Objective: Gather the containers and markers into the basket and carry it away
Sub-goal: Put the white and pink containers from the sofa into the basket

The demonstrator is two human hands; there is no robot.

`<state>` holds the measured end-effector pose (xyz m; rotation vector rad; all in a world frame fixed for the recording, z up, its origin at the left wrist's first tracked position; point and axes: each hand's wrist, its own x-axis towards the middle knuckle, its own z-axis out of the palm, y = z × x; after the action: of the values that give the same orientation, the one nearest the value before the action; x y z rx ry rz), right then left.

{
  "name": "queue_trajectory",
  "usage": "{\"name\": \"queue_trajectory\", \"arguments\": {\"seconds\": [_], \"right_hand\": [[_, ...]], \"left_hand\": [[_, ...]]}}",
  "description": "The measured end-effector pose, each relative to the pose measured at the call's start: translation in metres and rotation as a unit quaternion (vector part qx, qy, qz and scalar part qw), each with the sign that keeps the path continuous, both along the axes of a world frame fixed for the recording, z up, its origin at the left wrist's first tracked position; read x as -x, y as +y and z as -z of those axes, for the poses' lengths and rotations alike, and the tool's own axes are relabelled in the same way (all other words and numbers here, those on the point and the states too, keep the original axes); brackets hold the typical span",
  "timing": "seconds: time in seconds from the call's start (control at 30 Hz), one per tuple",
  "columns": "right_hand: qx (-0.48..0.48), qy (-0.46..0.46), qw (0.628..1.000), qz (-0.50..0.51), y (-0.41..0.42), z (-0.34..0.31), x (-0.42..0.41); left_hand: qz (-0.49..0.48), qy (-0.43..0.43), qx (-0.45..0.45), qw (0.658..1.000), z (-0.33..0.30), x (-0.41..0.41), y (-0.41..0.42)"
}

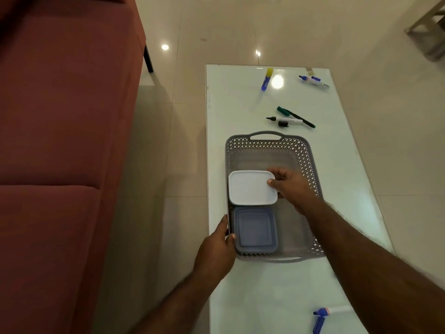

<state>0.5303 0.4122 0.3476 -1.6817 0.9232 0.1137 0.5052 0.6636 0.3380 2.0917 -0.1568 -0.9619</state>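
1. Setting the white-lidded container [251, 188] into the grey lattice basket [305, 155]; the right hand [292, 186] holds its right edge, thumb on the lid, fingers curled behind.
2. Blue-lidded container [255, 230]: already in the basket, near left corner, just beside the white one.
3. Left hand [216, 251]: grips the basket's left rim, thumb hooked over the wall, fingers outside, apparently steadying it.
4. Basket: stands on the white glass table [265, 297], handles at its near and far ends.
5. Markers outstanding, all on the table: black marker [284, 120] and green pen [296, 116] just beyond the basket; blue-capped marker [314, 80] and yellow-capped blue stick [267, 79] at the far end; blue marker [323, 314] nearest the person.
6. Step judged: containers nearly done, markers not begun.
7. Next move calls for releasing the white container, then reaching past the basket's far handle to the black and green pair.
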Motion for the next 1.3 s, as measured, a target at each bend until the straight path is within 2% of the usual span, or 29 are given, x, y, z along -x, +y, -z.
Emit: {"name": "queue_trajectory", "arguments": {"seconds": [0.17,0.3,0.47,0.53,0.77,0.9,1.0,1.07,1.13,1.3], "right_hand": [[0.026,0.015,0.999,-0.025,0.004,-0.001,0.008],[0.134,0.019,0.991,0.007,0.01,-0.015,0.019],[0.216,-0.025,0.976,-0.027,0.048,-0.051,0.045],[0.228,-0.05,0.97,-0.066,0.07,-0.066,0.049],[0.218,-0.059,0.926,-0.303,0.19,-0.129,0.021],[0.179,-0.047,0.88,-0.438,0.278,-0.123,-0.014],[0.151,-0.047,0.841,-0.517,0.348,-0.097,-0.041],[0.132,-0.046,0.824,-0.549,0.39,-0.083,-0.057],[0.112,-0.04,0.817,-0.564,0.422,-0.069,-0.073],[0.11,-0.006,0.814,-0.57,0.446,-0.048,-0.092]], "left_hand": [[0.011,0.003,-0.004,1.0,-0.001,-0.001,0.001],[-0.025,0.011,-0.011,1.0,-0.005,-0.007,0.024],[-0.059,-0.013,-0.038,0.997,-0.026,-0.008,0.096],[-0.09,-0.028,-0.054,0.994,-0.037,-0.008,0.128],[-0.208,-0.063,-0.124,0.968,-0.084,-0.016,0.269],[-0.229,-0.102,-0.196,0.948,-0.085,-0.062,0.361],[-0.234,-0.13,-0.299,0.916,-0.083,-0.116,0.439],[-0.199,-0.184,-0.367,0.89,-0.083,-0.16,0.479],[-0.18,-0.228,-0.393,0.873,-0.085,-0.208,0.515],[-0.125,-0.207,-0.402,0.883,-0.075,-0.293,0.56]]}}
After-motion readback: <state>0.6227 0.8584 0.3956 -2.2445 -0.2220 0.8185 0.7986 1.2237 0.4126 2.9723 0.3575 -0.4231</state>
